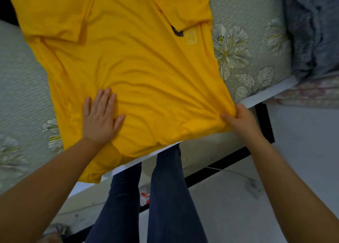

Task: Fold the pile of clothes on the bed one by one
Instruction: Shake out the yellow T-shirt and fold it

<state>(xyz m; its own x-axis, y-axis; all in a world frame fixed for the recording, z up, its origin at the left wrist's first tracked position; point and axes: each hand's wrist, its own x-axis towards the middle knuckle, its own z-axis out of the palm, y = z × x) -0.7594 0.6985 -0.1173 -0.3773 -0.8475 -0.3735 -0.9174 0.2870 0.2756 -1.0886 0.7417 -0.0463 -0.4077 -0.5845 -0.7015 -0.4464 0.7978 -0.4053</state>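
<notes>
A yellow shirt lies spread on the floral-sheeted bed.

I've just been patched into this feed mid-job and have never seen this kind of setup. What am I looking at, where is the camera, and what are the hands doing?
There is no machine here: a person is working with bare hands. The single picture comes from a wide-angle camera worn on the head, looking down, so you see both forearms and the person's legs in dark blue jeans. A bright yellow cotton shirt lies spread over a pale green bed cover printed with flowers, its hem hanging over the near edge of the bed. The left hand presses flat on the shirt near the hem. The right hand pinches the shirt's lower right corner, bunching the cloth. A grey fuzzy blanket lies at the far right.
</notes>
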